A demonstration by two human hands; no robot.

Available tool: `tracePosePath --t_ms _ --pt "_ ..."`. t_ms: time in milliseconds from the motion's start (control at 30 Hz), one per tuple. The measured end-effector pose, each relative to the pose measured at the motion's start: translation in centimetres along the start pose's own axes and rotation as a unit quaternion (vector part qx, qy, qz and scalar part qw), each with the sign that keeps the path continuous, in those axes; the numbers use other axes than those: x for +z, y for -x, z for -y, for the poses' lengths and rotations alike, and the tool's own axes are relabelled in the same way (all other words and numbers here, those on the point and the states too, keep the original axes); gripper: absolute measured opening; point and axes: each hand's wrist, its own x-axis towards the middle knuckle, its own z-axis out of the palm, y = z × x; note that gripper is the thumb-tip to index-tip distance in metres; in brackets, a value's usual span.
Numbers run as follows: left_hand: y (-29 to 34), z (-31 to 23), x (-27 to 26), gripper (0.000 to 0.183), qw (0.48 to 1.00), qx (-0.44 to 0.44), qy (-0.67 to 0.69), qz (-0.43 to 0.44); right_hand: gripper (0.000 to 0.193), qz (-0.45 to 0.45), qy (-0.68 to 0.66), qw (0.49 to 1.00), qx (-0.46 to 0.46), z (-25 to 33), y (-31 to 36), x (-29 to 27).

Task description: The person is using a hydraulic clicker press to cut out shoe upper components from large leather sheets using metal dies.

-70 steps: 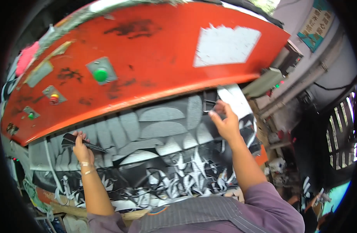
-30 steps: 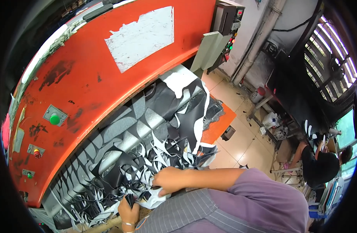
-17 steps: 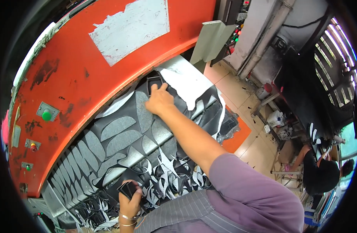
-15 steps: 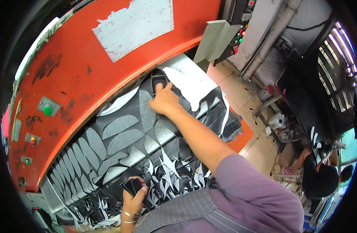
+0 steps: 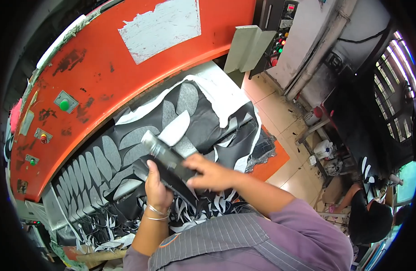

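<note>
The left hand (image 5: 158, 193) pinches dark flat pieces (image 5: 175, 181) over the near side of the cut black sheet (image 5: 204, 118). The right hand (image 5: 210, 174) meets a blurred dark object (image 5: 171, 158) beside them; whether it grips cannot be told.

A hand could pass low over the nearly flat black sheet material (image 5: 207, 121), left of the left hand (image 5: 159, 189) or beyond the right hand (image 5: 211, 174). Between the two, blurred dark flat pieces (image 5: 175, 179) block the middle. A long orange-red metal beam (image 5: 99, 49) bars the far side; the height beneath it cannot be told. An angled grey-green metal plate (image 5: 249, 49) hems in the far right corner. Along the near edge, tangled, curled black-and-white scraps (image 5: 113, 226) stand in the way. To the right, open room lies above the flat orange panel (image 5: 276, 163) and beige tiled floor (image 5: 303, 176)
</note>
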Motion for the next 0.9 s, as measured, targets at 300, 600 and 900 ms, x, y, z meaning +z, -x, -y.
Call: tracePosePath --t_ms 300,600,900 --pt "-2.1 0.1 -2.2 0.048 0.915 0.106 -0.375 -0.104 0.037 -0.166 0.152 0.965 0.132 1.4 2.3 1.2" --pt "-11.6 -1.3 -1.5 0.053 0.704 0.231 -0.669 -0.068 0.064 -0.279 0.320 0.858 0.287 -1.4 -4.7 -3.8" --pt "-14.7 -0.8 -0.3 0.046 0.575 0.114 -0.810 -0.011 0.045 -0.356 0.354 0.836 0.220 -2.5 -5.0 -9.9"
